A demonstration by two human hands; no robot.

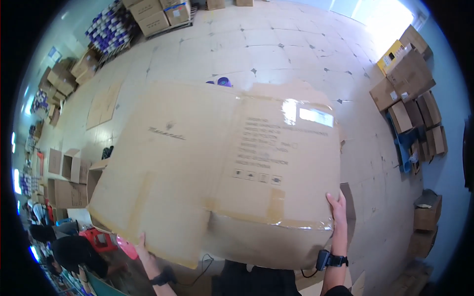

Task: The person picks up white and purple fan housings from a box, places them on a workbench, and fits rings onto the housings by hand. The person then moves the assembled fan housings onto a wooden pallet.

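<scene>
A large brown cardboard carton (182, 158) fills the middle of the view in front of me, partly folded out into two broad panels. Printing, clear tape and brown tape strips mark its surface. My left hand (143, 249) grips its lower left edge, with the thumb showing on the near face and the other fingers hidden. At the right edge, my right hand (338, 207) is closed on the cardboard, its fingers mostly behind. Black bands circle both wrists.
Stacked cartons (155, 19) stand on a pallet at the far left, beside a purple and white pile (111, 27). More cartons (405, 81) lean along the right wall. A red stool (98, 240) and a person in black (79, 254) are at lower left. Purple rolls (223, 82) peek out beyond the carton.
</scene>
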